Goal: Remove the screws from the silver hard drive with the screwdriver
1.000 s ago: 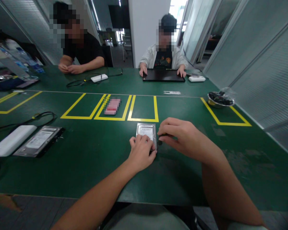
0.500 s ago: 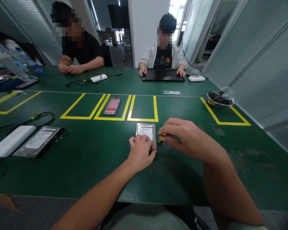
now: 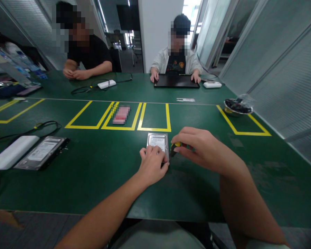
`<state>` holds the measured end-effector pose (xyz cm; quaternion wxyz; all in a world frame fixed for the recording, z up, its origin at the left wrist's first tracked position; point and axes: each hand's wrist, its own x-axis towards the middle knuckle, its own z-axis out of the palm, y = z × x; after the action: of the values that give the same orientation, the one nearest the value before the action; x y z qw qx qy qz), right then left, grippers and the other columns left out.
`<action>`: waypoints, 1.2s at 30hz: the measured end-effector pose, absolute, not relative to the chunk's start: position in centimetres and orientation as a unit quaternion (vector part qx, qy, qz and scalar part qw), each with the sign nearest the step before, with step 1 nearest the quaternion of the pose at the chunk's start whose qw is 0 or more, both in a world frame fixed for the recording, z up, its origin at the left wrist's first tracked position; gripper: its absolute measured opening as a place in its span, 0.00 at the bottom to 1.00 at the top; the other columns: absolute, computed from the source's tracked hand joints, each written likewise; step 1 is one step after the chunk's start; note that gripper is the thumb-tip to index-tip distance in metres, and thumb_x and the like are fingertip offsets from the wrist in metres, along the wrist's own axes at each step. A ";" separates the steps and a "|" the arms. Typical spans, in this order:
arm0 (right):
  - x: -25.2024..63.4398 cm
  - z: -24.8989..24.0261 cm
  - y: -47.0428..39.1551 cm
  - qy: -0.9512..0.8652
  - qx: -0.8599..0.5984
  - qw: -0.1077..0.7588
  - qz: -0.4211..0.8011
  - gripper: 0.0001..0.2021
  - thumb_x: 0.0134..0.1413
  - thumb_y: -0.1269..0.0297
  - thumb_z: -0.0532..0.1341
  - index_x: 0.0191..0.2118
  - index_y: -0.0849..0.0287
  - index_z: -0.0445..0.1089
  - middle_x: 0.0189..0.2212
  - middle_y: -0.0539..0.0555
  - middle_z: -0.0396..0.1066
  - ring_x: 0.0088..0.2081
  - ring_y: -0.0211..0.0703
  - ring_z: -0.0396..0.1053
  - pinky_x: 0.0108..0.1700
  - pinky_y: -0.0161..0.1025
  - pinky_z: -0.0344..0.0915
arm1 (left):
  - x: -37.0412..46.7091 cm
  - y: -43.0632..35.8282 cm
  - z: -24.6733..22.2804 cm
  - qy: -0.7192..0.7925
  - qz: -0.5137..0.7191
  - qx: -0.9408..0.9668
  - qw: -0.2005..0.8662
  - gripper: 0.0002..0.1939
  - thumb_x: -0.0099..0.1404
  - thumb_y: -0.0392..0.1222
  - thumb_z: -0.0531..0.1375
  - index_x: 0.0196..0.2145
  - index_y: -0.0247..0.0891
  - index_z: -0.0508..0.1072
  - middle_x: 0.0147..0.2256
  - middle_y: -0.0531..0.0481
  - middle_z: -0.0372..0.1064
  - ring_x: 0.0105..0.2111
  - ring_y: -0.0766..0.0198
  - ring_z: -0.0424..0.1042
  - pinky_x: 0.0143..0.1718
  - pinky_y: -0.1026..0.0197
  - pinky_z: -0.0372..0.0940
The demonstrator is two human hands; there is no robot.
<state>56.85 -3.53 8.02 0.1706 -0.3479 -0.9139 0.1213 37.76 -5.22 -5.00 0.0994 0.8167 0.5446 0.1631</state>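
Observation:
A silver hard drive (image 3: 158, 139) with a white label lies flat on the green table in front of me. My left hand (image 3: 152, 164) is closed on its near part, fingers curled over the top and thumb at the near right corner, covering that end. Beside the drive's right edge, my right hand (image 3: 197, 147) pinches a short black-and-yellow screwdriver (image 3: 175, 149) between thumb and fingers. Its lower end sits close to the drive's right side; whether it touches cannot be made out. Part of the tool is hidden by the fingers.
Yellow tape outlines (image 3: 154, 130) mark the table beyond the drive, one around a pink item (image 3: 121, 115). At left lie a white case (image 3: 14, 152), another hard drive (image 3: 43, 152) and cables. A bowl (image 3: 238, 107) stands far right. Two people sit opposite, one holding a dark panel (image 3: 176, 81).
The screwdriver has turned between my right fingers, showing a different pattern of black and yellow. My left hand and the hard drive have stayed in place.

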 end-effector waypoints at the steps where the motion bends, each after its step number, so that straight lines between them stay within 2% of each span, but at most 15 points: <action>1: 56.8 8.0 -3.5 -0.913 -0.350 0.169 0.122 0.06 0.61 0.71 0.59 0.42 0.60 0.71 0.36 0.53 0.68 0.38 0.40 0.66 0.39 0.36 0.62 | 37.7 -5.2 -5.0 0.545 0.163 0.817 0.100 0.06 0.62 0.46 0.62 0.32 0.41 0.71 0.42 0.46 0.66 0.47 0.50 0.59 0.44 0.47 0.49; 6: 56.6 7.9 -3.4 -0.912 -0.341 0.184 0.136 0.05 0.61 0.72 0.58 0.40 0.60 0.71 0.38 0.54 0.68 0.38 0.40 0.66 0.41 0.36 0.62 | 37.8 -5.2 -4.9 0.547 0.159 0.815 0.104 0.06 0.62 0.46 0.62 0.33 0.42 0.72 0.42 0.46 0.66 0.47 0.50 0.59 0.44 0.47 0.48; 11: 56.8 8.0 -3.5 -0.918 -0.321 0.181 0.146 0.10 0.57 0.78 0.56 0.42 0.60 0.69 0.37 0.53 0.68 0.39 0.40 0.65 0.42 0.37 0.61 | 37.8 -5.3 -4.8 0.551 0.156 0.813 0.107 0.07 0.61 0.46 0.62 0.33 0.42 0.71 0.43 0.46 0.66 0.47 0.50 0.58 0.45 0.47 0.49; 19: 56.9 8.1 -3.6 -0.912 -0.346 0.167 0.143 0.05 0.60 0.73 0.57 0.39 0.59 0.69 0.36 0.53 0.66 0.36 0.39 0.64 0.38 0.36 0.60 | 37.9 -5.4 -4.7 0.549 0.163 0.812 0.110 0.05 0.62 0.44 0.62 0.33 0.42 0.72 0.43 0.47 0.66 0.48 0.50 0.58 0.47 0.46 0.48; 27: 56.8 8.2 -4.0 -0.910 -0.352 0.175 0.132 0.07 0.56 0.77 0.56 0.39 0.61 0.67 0.35 0.53 0.66 0.36 0.40 0.63 0.39 0.36 0.60 | 37.9 -5.4 -4.8 0.544 0.173 0.813 0.111 0.03 0.61 0.43 0.63 0.32 0.42 0.73 0.45 0.48 0.66 0.49 0.51 0.57 0.49 0.45 0.47; 33: 56.8 8.2 -4.0 -0.916 -0.340 0.160 0.139 0.09 0.61 0.75 0.53 0.41 0.59 0.69 0.39 0.55 0.67 0.38 0.40 0.66 0.41 0.37 0.63 | 38.0 -5.4 -4.8 0.545 0.174 0.812 0.113 0.02 0.61 0.41 0.62 0.31 0.42 0.73 0.45 0.48 0.66 0.49 0.50 0.57 0.49 0.44 0.47; 36: 56.9 8.0 -3.9 -0.916 -0.332 0.169 0.146 0.10 0.60 0.76 0.54 0.42 0.59 0.70 0.44 0.56 0.68 0.42 0.42 0.68 0.44 0.38 0.65 | 38.1 -5.3 -4.7 0.549 0.167 0.810 0.117 0.02 0.61 0.41 0.62 0.31 0.42 0.73 0.46 0.47 0.66 0.50 0.50 0.57 0.49 0.44 0.47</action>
<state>56.91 -3.91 8.01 0.1686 -0.3323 -0.9164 0.1459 38.08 -5.34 -4.69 0.1167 0.8104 0.5495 0.1667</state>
